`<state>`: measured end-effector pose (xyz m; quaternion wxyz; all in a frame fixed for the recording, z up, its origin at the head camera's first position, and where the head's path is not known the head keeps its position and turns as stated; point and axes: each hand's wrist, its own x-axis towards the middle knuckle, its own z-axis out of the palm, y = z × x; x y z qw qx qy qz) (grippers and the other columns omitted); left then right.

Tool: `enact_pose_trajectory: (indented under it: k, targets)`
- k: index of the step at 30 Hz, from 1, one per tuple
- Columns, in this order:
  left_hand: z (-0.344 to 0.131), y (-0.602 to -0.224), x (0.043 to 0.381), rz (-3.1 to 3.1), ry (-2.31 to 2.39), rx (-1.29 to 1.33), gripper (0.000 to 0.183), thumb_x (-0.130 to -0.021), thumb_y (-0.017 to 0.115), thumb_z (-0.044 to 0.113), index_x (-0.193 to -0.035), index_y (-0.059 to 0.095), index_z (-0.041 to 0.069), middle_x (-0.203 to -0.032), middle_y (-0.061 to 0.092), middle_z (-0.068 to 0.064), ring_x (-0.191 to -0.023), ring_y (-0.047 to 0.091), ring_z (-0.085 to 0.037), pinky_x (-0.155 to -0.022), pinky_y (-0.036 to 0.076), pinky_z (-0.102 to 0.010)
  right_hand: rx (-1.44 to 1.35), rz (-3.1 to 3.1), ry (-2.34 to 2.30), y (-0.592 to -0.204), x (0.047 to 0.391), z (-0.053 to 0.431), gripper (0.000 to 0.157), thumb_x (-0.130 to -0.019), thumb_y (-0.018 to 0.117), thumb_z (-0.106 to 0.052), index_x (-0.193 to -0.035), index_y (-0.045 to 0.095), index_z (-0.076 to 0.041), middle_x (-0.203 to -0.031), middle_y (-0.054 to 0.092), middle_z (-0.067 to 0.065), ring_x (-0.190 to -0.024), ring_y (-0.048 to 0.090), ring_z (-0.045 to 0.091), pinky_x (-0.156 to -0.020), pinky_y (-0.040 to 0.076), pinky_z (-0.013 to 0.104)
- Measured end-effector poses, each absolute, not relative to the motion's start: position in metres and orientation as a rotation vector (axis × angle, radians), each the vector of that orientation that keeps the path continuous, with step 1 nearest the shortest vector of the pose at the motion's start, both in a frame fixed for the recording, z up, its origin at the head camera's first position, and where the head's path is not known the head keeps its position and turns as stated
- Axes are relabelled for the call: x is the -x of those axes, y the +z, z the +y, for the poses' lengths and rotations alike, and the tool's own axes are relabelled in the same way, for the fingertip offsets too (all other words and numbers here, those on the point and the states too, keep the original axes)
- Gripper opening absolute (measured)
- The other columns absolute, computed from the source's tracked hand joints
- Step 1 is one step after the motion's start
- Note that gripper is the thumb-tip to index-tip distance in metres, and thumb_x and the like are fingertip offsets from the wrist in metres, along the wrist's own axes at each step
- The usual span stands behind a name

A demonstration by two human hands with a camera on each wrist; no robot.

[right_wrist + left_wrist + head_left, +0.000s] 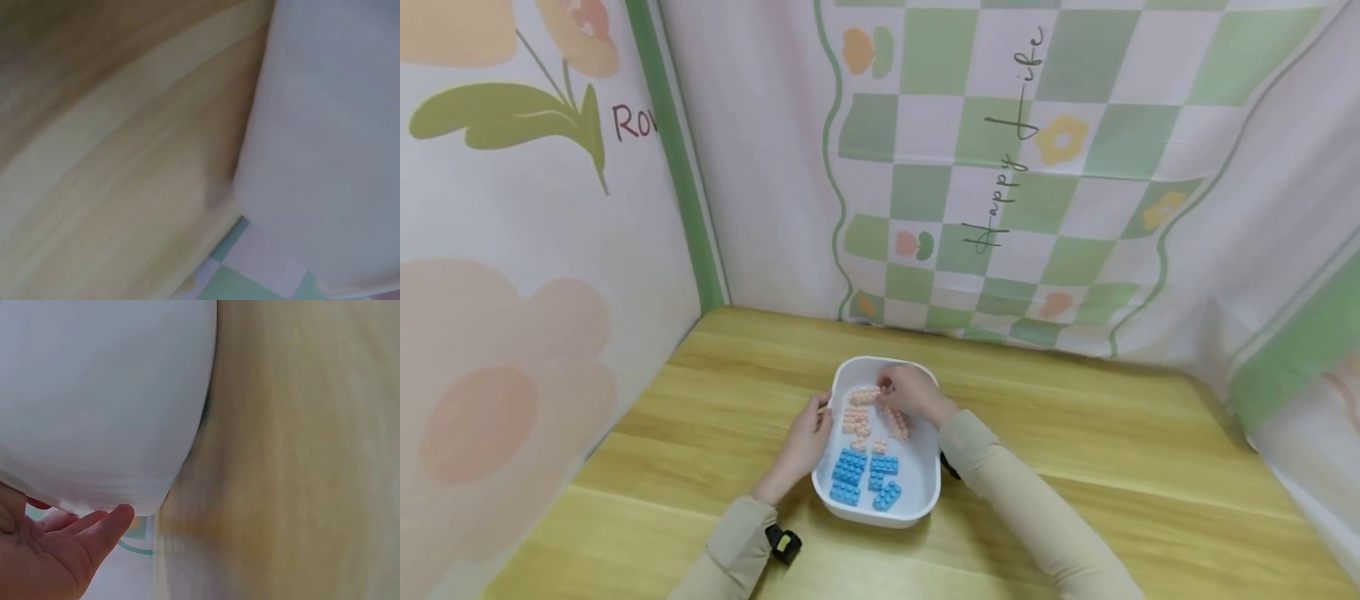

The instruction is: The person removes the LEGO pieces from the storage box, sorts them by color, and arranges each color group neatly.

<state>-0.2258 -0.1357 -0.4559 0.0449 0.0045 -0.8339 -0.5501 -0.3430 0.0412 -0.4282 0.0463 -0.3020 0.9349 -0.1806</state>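
Note:
A white plastic tub (916,487) stands on the table with toy building bricks inside. My left hand (808,435) holds the tub's left rim, its fingers along the outer wall in the left wrist view. My right hand (912,392) reaches over the right rim into the far end, fingers curled, pinching the end of a peach building brick (865,397); the fingers partly hide it. More peach bricks (855,419) lie just below, and another peach row (896,422) lies under the hand. Several blue bricks (849,467) occupy the near half. The right wrist view shows no hand.
The wooden table (1075,467) extends around the tub, its back edge against a printed checkered curtain (985,175). A flowered curtain (535,333) hangs along the left side. Black wrist straps are on both arms, the left strap (784,543) showing near the tub.

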Motion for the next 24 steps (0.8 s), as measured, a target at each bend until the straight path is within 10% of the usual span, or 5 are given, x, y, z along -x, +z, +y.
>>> enact_pose_trajectory:
  k: [24]
  targets:
    - [-0.135,-0.457,0.221,-2.538,-1.636,0.004,0.04,-0.1,0.036,0.012,-0.137,0.037,-0.005,-0.14,0.041,-0.026,-0.121,0.051,-0.04,-0.098,0.048,-0.046,0.967,2.989,-0.727,-0.409,0.327,0.056,0.019,-0.085,0.068,-0.022,-0.098,0.069,-0.009,-0.094,0.065,0.003,-0.08,0.062,0.014,-0.067,0.054,0.023]
